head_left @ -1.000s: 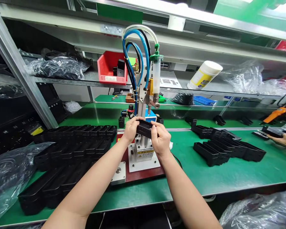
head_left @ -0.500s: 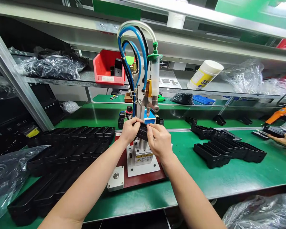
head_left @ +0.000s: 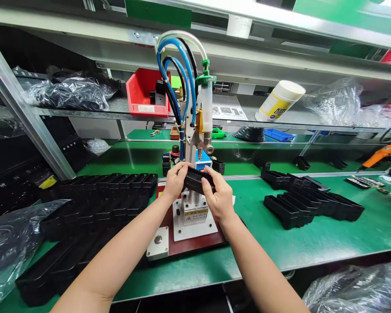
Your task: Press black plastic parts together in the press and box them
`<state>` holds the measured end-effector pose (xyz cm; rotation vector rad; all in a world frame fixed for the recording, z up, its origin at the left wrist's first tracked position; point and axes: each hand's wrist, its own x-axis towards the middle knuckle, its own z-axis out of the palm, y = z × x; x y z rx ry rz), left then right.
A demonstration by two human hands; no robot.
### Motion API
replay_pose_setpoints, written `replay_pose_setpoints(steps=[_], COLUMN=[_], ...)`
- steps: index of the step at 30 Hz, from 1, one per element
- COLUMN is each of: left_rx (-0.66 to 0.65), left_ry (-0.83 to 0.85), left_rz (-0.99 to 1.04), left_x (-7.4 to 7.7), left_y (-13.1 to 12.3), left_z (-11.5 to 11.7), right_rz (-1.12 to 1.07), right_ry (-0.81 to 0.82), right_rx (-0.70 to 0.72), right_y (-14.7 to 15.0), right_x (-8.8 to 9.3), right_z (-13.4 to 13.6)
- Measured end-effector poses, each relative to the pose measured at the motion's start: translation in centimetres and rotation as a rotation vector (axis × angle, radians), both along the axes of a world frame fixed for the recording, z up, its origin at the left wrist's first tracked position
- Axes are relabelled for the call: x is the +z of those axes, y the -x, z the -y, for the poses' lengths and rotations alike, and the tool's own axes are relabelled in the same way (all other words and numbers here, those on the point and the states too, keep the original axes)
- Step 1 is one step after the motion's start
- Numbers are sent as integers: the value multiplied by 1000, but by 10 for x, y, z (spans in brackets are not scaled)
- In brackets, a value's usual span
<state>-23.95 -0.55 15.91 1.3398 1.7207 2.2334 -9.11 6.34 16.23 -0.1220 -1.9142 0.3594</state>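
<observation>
Between my two hands is a black plastic housing [head_left: 195,180], held level just under the nozzle of a bench press machine [head_left: 191,148]. My left hand [head_left: 176,181] is closed on its left end, thumb and fingers pinching it. On the right end, my right hand [head_left: 219,193] grips it with the thumb in front and fingers behind. The machine carries a clear syringe [head_left: 205,104] with a green cap, fed by blue and black hoses. Its white base [head_left: 195,232] stands on a dark red plate below my hands. Whether the housing touches the fixture is hidden.
Rows of black housings [head_left: 101,204] lie on the green bench at left, and more housings [head_left: 309,200] at right. A red bin [head_left: 146,93] and a yellow-white canister [head_left: 280,101] stand on the shelf. An orange power screwdriver [head_left: 379,155] is at far right, near a co-worker's hand.
My right hand has shifted slightly and spread its grip along the housing, which now shows more of its length. At far right, the co-worker's hand has moved away from the orange screwdriver.
</observation>
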Motion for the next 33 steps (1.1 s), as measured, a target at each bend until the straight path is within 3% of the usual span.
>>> replay_pose_setpoints(steps=[4,7,14,20,27,33], left_rx=[-35,14,192,260,68,152], left_ry=[22,15,5,9,29,-66], left_rz=[43,65,23,0,5,13], left_x=[-5,-10,-15,-14,-6,8], left_y=[-2,-6,-8,-9,-8,-14], left_z=[3,-2,-8,-6,-2,-1], right_rz=[31,43,-22,-27,39,20], right_ry=[189,412,777,831,786,714], right_rx=[52,117,377,450,415,375], right_y=[-13,-16,-10,-11,-12,-10], right_x=[-16,-24,-14,-8,-4,11], right_z=[-2,-3,-5,-6,-8,-5])
